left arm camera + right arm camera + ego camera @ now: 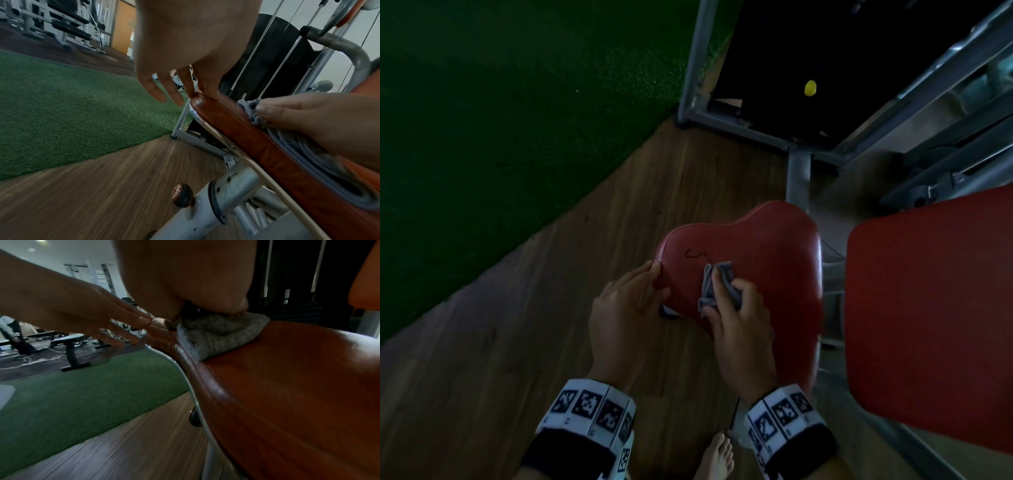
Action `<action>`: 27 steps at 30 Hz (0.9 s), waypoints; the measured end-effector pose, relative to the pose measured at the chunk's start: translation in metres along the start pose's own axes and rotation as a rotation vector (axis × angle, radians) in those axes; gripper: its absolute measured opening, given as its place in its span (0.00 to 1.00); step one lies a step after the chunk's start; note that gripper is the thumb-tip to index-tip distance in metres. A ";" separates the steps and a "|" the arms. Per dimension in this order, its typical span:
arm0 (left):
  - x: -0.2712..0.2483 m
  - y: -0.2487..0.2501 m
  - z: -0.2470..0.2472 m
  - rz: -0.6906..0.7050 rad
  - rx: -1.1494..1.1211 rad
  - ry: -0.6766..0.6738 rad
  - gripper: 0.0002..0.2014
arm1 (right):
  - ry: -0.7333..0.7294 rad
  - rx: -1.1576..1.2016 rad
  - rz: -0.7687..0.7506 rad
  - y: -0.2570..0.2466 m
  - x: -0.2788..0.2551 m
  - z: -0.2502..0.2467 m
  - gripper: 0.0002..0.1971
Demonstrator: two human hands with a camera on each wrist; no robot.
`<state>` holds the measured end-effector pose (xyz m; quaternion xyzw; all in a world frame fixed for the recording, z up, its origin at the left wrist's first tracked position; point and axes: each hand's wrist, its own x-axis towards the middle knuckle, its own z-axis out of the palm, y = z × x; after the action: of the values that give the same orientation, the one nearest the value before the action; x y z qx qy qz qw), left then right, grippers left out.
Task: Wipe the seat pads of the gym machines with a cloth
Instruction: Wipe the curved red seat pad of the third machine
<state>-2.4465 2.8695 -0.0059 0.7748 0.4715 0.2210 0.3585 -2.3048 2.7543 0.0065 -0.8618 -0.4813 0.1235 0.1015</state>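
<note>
A red seat pad [767,253] on a grey machine post carries a dark scribble near its left edge. A bunched grey cloth [714,281] lies on the pad's left part. My right hand [722,294] grips it, thumb at its near side, fingers curled over it and pressing down. In the right wrist view the cloth [216,335] is squashed under my palm on the seat pad [287,394]. My left hand [650,281] rests with straight fingers against the pad's left rim. In the left wrist view its fingertips [209,94] touch the pad's corner [205,100].
A larger red back pad [928,308] stands right of the seat. Behind it are the grey steel frame [798,178] and a black weight stack with a yellow pin [810,88]. Green turf [500,137] borders the wood floor [551,342]. My bare foot [717,455] is below.
</note>
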 end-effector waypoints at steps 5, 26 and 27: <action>0.001 0.002 -0.002 -0.010 0.021 0.009 0.18 | -0.009 0.012 0.001 -0.005 0.010 -0.004 0.29; 0.004 -0.002 -0.003 -0.021 0.039 -0.034 0.17 | -0.004 0.035 -0.033 -0.013 0.012 -0.003 0.28; 0.004 -0.002 -0.003 -0.025 0.027 -0.043 0.17 | -0.003 0.036 -0.040 -0.013 0.017 -0.003 0.28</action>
<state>-2.4481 2.8749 -0.0054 0.7781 0.4764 0.1931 0.3609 -2.3057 2.7752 0.0115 -0.8500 -0.4962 0.1315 0.1185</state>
